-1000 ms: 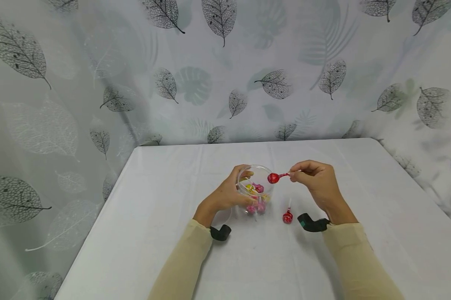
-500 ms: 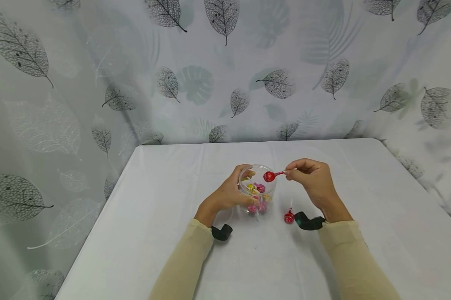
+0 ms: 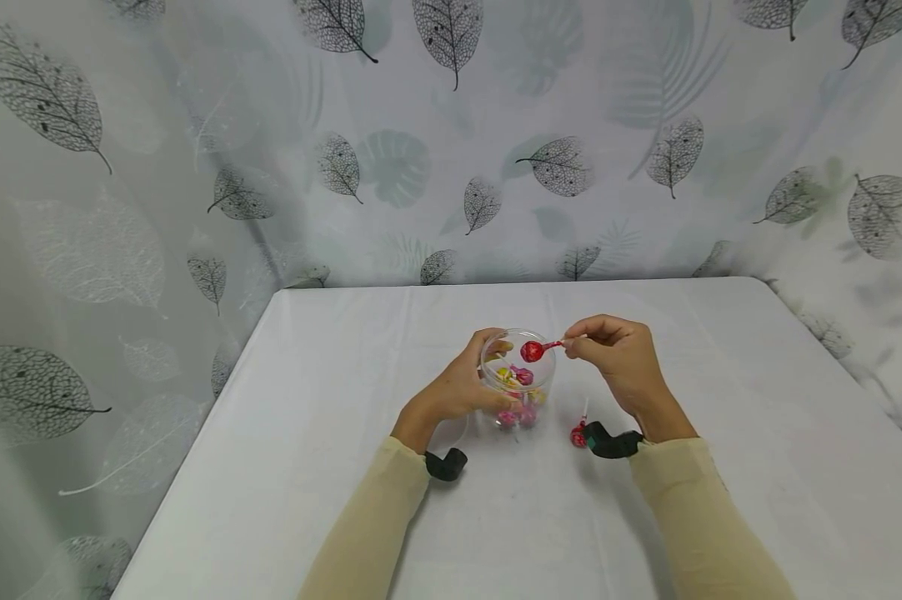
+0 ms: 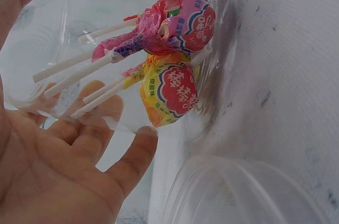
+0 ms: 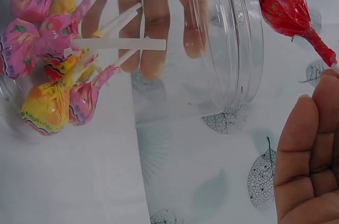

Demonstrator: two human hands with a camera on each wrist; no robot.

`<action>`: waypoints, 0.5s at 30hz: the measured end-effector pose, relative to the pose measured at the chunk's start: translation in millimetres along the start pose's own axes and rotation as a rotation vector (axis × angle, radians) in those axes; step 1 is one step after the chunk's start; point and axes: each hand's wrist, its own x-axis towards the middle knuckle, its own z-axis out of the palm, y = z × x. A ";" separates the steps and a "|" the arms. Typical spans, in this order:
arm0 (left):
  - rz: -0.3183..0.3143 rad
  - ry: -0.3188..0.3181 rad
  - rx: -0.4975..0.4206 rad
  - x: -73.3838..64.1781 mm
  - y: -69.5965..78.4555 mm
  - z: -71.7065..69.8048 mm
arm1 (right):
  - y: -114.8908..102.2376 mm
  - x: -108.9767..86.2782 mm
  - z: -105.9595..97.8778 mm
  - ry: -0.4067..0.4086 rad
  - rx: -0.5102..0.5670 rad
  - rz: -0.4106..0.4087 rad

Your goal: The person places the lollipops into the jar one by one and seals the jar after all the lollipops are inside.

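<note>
My left hand grips a clear plastic jar, fingers and thumb spread round its side. Several wrapped lollipops lie inside; the left wrist view shows a yellow lollipop and a pink lollipop with white sticks. My right hand pinches a red lollipop by its stick. Its round head overlaps the jar's open mouth in the head view, while the right wrist view shows it just outside the rim. A second red lollipop lies on the table, partly hidden by the right wrist's black mount.
Beside the jar, near my left wrist, lies a clear round lid or dish. A white cloth covers the table. Leaf-patterned curtains hang behind it and at both sides. Black camera mounts stick out from both wrists.
My right hand has moved left with the red lollipop, bringing its head over the jar's mouth in the head view. The right wrist mount now covers part of the lollipop on the table.
</note>
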 end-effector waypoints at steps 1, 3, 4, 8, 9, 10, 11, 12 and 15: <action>-0.001 0.001 -0.002 0.0 0.1 0.0 | 0.2 0.4 0.8 0.000 -0.004 0.000; -0.001 0.004 0.001 0.1 0.0 0.1 | 0.3 1.1 2.5 -0.002 -0.006 0.003; -0.001 0.006 0.002 0.1 -0.2 0.1 | 0.7 1.7 3.1 -0.004 -0.009 0.005; 0.002 0.011 0.013 -0.3 -0.4 -0.1 | 2.0 3.9 5.6 -0.009 -0.007 0.009; 0.003 0.010 0.013 -0.3 -0.5 -0.2 | 2.2 4.2 6.2 -0.011 -0.004 0.007; 0.003 0.010 0.011 -0.3 -0.5 -0.2 | 2.3 4.5 6.7 -0.014 0.003 0.005; 0.003 0.008 0.010 -0.5 -0.4 -0.2 | 2.0 4.7 7.4 -0.016 0.013 0.003; 0.004 0.007 0.008 -0.4 -0.3 -0.3 | 1.9 4.9 8.0 -0.018 0.019 0.000; 0.005 0.003 0.002 -0.4 -0.1 -0.6 | 1.2 5.2 10.2 -0.022 0.031 -0.004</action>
